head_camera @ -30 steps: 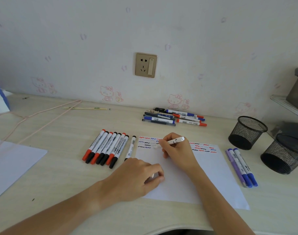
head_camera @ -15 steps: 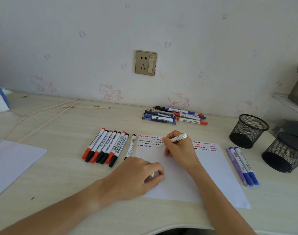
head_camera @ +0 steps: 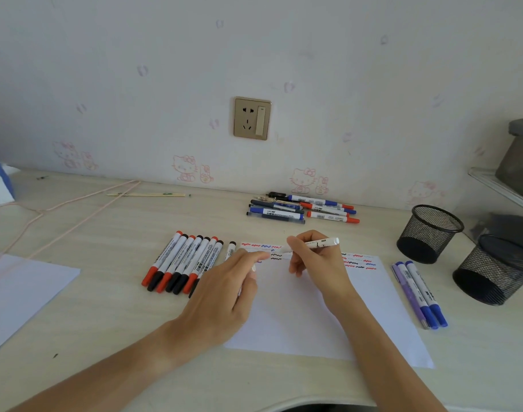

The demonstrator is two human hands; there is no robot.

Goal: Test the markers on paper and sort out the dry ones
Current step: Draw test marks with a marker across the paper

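Left hand (head_camera: 221, 295) moved up to paper (head_camera: 299, 316), fingers loose, right hand (head_camera: 316, 263) grips one white marker (head_camera: 313, 243), two mesh cups (head_camera: 429, 233).

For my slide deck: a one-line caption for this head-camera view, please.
Right hand holds a white marker over the squiggle-marked paper; left hand reaches toward its tip.

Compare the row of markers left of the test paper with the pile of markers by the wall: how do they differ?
The row of markers lies parallel, side by side; the pile of markers lies loosely heaped. The row has red and black caps only; the pile includes blue caps. The row is nearer the person; the pile is farther. Both rest capped on the desk.
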